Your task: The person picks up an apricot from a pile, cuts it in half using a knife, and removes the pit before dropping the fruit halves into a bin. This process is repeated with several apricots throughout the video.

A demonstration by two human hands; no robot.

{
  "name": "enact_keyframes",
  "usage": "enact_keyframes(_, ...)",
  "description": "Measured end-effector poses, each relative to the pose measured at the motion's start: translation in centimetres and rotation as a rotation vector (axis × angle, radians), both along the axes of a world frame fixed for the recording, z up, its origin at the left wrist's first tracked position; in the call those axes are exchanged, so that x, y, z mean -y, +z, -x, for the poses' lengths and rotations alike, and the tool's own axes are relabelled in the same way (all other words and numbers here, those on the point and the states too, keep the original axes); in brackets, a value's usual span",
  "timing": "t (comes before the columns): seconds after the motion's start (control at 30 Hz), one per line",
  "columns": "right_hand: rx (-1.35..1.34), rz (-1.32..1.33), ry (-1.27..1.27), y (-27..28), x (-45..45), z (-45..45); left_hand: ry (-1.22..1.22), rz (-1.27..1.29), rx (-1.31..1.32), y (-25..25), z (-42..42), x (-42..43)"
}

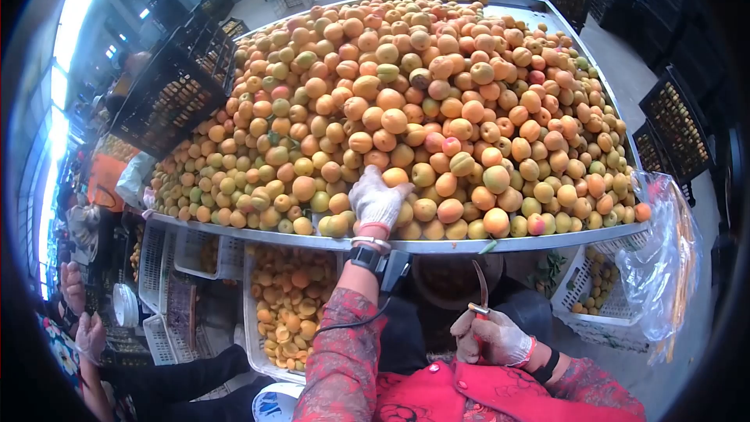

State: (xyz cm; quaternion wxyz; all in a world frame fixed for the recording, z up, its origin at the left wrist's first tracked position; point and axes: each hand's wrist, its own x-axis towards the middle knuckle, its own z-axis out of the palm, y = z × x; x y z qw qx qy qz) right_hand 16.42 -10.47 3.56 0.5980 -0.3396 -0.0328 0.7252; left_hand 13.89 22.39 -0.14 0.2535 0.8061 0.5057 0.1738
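My left hand (377, 199), in a white glove, reaches over the table's metal rim (437, 247) into a large heap of apricots (391, 99). Its fingers rest around an orange apricot (394, 177) near the front of the heap. Low in front of my body, my right hand (492, 336), also gloved, is closed on a knife (481, 289) with a thin curved blade pointing up. Below the table's edge, to the left of my legs, a white crate (251, 320) holds halved apricots (293, 305).
A black crate (168, 101) leans at the heap's left side. White crates (160, 266) stand lower left, beside another person's hands (82, 312). At right are a white basket (574, 281), clear plastic bags (660, 250) and black crates (676, 129). A bucket (277, 402) is at the bottom.
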Motion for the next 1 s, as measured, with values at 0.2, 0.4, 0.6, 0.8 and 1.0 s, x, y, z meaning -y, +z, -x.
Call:
enact_keyframes(0.2, 0.420, 0.176, -0.218, 1.0, -0.9, -1.5, -0.124, 0.058, 0.440, 2.5, 2.8, 3.1)
enact_keyframes(0.4, 0.769, 0.005, -0.286, 3.3, -3.1, -2.7, -0.312, 0.231, 0.710, 4.2, 6.9, 8.9)
enact_keyframes(0.6, 0.815, -0.069, -0.400, 4.3, -4.1, 1.1, -0.425, 1.025, 1.090, 6.1, 11.4, 15.9)
enact_keyframes(0.8, 1.157, -0.137, -0.472, 3.0, -1.8, 5.5, -0.512, 1.168, 1.171, 8.3, 14.1, 20.2)
enact_keyframes(1.0, 1.050, -0.213, -0.377, 5.4, 0.1, 6.6, -0.564, 1.075, 1.213, 8.0, 15.3, 20.9)
